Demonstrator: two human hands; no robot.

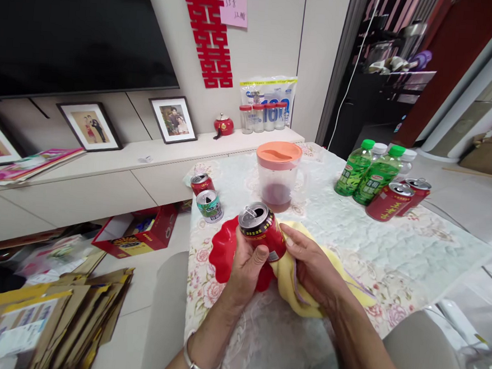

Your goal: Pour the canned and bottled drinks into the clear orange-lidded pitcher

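Note:
An opened red drink can [271,237] with a silver top is tilted in front of me, above a scalloped red plate [219,256]. My left hand [246,266] is closed round the can's left side, thumb across its front. With a yellow cloth [287,280] gathered in its fingers, my right hand [308,262] presses against the can's lower right side. Part of the cloth lies spread on the table behind that hand. Just beyond stands a clear pitcher [275,178] with an orange lid and some dark liquid inside.
To the left stand a green-and-white can [209,205] and another red can [201,183]. Green-capped bottles [375,179] and more red cans [390,201] are at the right on the flowered tablecloth [331,224]. Folded cardboard [51,317] and a red box [141,230] lie on the floor.

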